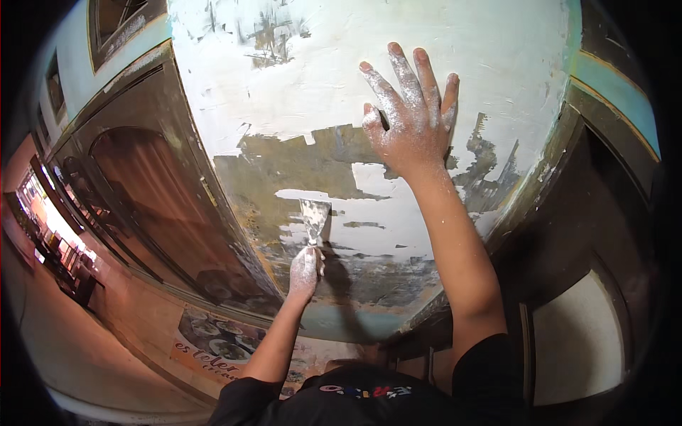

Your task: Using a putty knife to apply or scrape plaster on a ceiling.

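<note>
Holding scraper (315, 214): left hand (305, 273), closed around the hidden handle.
Right hand (412, 124): spread against wall (320, 99), palm hidden.
Black shirt (341, 405): cut off at lower edge.

Worn on the head, looking down past a black T-shirt (341, 406) and facing a patchily whitened wall (284, 110) close ahead. Fisheye-wide, taking in a brown wooden door (170, 206) at left and a dark doorframe (550, 170) at right, both curving toward the rim.
</note>
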`<state>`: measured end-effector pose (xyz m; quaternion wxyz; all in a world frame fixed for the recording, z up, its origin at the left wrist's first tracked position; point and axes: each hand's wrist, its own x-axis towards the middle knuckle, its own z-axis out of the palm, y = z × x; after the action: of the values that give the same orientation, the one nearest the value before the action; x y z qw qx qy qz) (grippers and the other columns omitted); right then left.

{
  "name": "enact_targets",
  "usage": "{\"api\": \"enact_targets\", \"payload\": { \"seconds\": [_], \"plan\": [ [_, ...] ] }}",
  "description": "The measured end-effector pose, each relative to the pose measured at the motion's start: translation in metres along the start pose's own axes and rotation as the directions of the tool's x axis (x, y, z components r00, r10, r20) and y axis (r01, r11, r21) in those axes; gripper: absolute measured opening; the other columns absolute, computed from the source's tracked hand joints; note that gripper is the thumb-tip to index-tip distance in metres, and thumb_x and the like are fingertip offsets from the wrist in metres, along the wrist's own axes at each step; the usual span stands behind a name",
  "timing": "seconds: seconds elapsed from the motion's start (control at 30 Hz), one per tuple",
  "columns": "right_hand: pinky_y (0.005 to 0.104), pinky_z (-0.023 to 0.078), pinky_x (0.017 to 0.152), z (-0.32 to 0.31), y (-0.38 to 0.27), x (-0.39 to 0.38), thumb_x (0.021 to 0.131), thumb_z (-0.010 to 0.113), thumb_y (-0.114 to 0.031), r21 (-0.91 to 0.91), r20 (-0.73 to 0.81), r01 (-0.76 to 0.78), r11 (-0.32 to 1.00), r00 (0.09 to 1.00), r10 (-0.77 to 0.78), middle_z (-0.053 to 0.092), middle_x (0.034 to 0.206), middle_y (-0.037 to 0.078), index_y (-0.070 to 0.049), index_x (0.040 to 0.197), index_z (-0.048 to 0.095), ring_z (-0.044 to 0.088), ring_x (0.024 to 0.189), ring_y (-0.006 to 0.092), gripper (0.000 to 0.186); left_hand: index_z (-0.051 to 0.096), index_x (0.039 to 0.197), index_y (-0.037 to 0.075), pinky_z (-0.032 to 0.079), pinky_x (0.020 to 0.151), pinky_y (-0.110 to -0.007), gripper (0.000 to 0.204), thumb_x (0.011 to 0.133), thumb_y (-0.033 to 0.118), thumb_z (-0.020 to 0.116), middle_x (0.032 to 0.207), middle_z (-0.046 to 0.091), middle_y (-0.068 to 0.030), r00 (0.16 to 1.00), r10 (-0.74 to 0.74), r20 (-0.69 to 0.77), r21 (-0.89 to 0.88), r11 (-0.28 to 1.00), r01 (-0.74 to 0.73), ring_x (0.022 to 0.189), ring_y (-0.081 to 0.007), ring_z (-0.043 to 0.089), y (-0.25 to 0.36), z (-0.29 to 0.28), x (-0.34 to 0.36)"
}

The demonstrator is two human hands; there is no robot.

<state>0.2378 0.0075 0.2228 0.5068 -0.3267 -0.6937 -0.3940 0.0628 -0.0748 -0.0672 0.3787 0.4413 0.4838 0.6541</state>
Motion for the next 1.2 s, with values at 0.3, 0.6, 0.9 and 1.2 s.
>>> {"api": "enact_targets", "payload": {
  "seconds": [0.3, 0.6, 0.9, 1.2],
  "plan": [
    [0.0605, 0.019, 0.104, 0.002, 0.002, -0.001, 0.073, 0.062, -0.030, 0.000, -0.031, -0.001, 1.000, 1.000, 0.001, 0.037, 0.142, -0.004, -0.034, 0.124, 0.052, 0.025, 0.135, 0.0207, 0.053, 0.054, 0.082, 0.005, 0.035, 0.050, -0.026, 0.042, 0.096, 0.041, 0.039, 0.062, 0.047, -0.0006, 1.000, -0.023, -0.001, -0.030, 0.999, 0.023, 0.054, -0.0096, 0.044, 0.004, 0.008, -0.004],
    [0.0583, 0.015, 0.106, -0.001, 0.000, -0.007, 0.074, 0.062, -0.029, 0.039, 0.006, -0.005, 0.999, 1.000, 0.005, 0.035, 0.143, -0.004, -0.034, 0.126, 0.052, 0.022, 0.137, 0.0203, 0.053, 0.051, 0.082, 0.008, 0.036, 0.050, -0.025, 0.038, 0.095, 0.042, 0.041, 0.067, 0.050, -0.0016, 0.999, 0.002, 0.044, 0.038, 0.999, -0.003, 0.055, -0.0105, 0.045, 0.006, 0.007, -0.004],
    [0.0559, 0.012, 0.107, 0.004, 0.002, -0.021, 0.071, 0.061, -0.029, 0.018, 0.003, 0.019, 1.000, 1.000, -0.019, 0.037, 0.142, -0.003, -0.033, 0.125, 0.052, 0.023, 0.136, 0.0211, 0.056, 0.050, 0.078, 0.005, 0.036, 0.049, -0.026, 0.044, 0.096, 0.043, 0.037, 0.062, 0.047, -0.0016, 0.986, 0.165, 0.010, 0.218, 0.962, -0.163, 0.055, -0.0125, 0.046, 0.035, 0.014, 0.018],
    [0.0578, 0.011, 0.107, 0.001, -0.004, -0.086, 0.076, 0.060, -0.030, 0.010, 0.086, -0.027, 1.000, 0.996, 0.026, 0.037, 0.143, 0.000, -0.031, 0.124, 0.055, 0.023, 0.137, 0.0245, 0.048, 0.054, 0.085, 0.005, 0.036, 0.052, -0.025, 0.040, 0.096, 0.040, 0.038, 0.063, 0.049, -0.0006, 1.000, 0.031, 0.005, 0.092, 0.995, -0.031, 0.055, -0.0095, 0.045, -0.024, 0.026, -0.018]
  ]
}}
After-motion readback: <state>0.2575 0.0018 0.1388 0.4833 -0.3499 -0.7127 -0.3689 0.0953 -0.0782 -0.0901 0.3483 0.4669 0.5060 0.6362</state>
